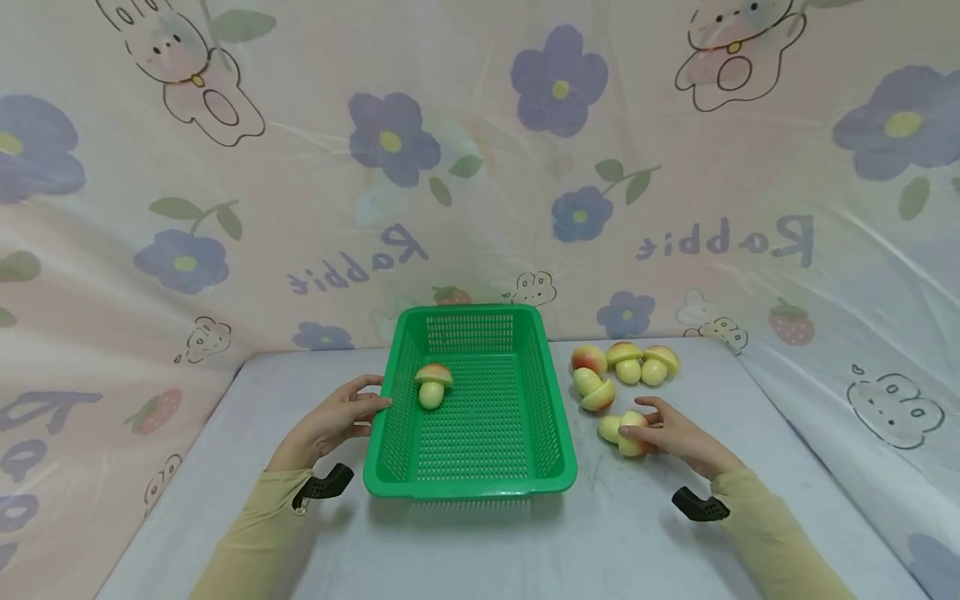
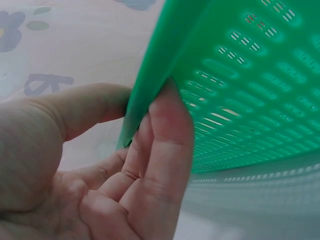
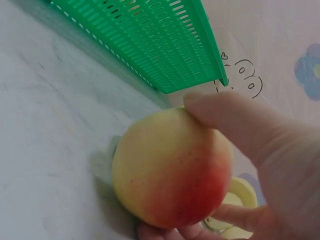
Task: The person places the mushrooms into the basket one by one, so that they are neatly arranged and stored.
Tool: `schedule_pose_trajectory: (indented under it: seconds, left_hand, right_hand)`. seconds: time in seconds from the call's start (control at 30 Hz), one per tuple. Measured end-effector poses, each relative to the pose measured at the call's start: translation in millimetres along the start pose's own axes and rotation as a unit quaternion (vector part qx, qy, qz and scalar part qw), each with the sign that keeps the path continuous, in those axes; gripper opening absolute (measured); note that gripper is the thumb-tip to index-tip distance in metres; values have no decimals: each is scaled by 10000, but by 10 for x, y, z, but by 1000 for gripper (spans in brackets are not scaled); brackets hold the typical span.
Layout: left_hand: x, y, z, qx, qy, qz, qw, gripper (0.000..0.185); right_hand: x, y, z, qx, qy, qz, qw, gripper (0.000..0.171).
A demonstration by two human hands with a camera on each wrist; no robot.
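A green plastic basket (image 1: 480,486) stands in the middle of the table, with one toy mushroom (image 1: 432,385) inside toward its left wall. My left hand (image 1: 337,421) pinches the basket's left rim; in the left wrist view the thumb and fingers (image 2: 167,135) lie on either side of it. To the right of the basket, my right hand (image 1: 678,437) holds another toy mushroom (image 1: 632,433) by its cap, the pale stem toward the basket. Up close in the right wrist view, that cap (image 3: 170,170) is yellow with a red blush, and the thumb (image 3: 225,115) rests on its upper edge.
Several more toy mushrooms (image 1: 628,364) lie grouped behind my right hand, close to the basket's right side. The white table (image 1: 480,554) ends at a hanging cloth (image 1: 480,217) printed with rabbits and flowers.
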State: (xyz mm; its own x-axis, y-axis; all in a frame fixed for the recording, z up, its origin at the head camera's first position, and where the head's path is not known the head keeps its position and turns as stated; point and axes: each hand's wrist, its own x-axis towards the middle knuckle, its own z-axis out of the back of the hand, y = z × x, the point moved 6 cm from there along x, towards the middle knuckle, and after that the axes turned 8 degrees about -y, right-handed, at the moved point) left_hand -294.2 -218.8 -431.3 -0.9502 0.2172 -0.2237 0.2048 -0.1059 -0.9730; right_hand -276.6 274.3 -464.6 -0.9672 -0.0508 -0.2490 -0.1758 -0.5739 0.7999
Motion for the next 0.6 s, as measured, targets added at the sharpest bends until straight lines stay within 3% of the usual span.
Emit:
schedule_pose_trajectory:
  seconds: [0.17,0.37,0.6]
  left_hand:
    - [-3,-1,0,-15,-1,-16,10000,62]
    - [-5,-2,-1,-24,-13,-3,10000,62]
    - [4,16,3,-19,-39,6,10000,62]
  right_hand:
    - [12,8,18,43,-73,132,9999,76]
    - [20,28,21,355,127,384,9985,65]
    - [1,52,35,669,444,552,9952,64]
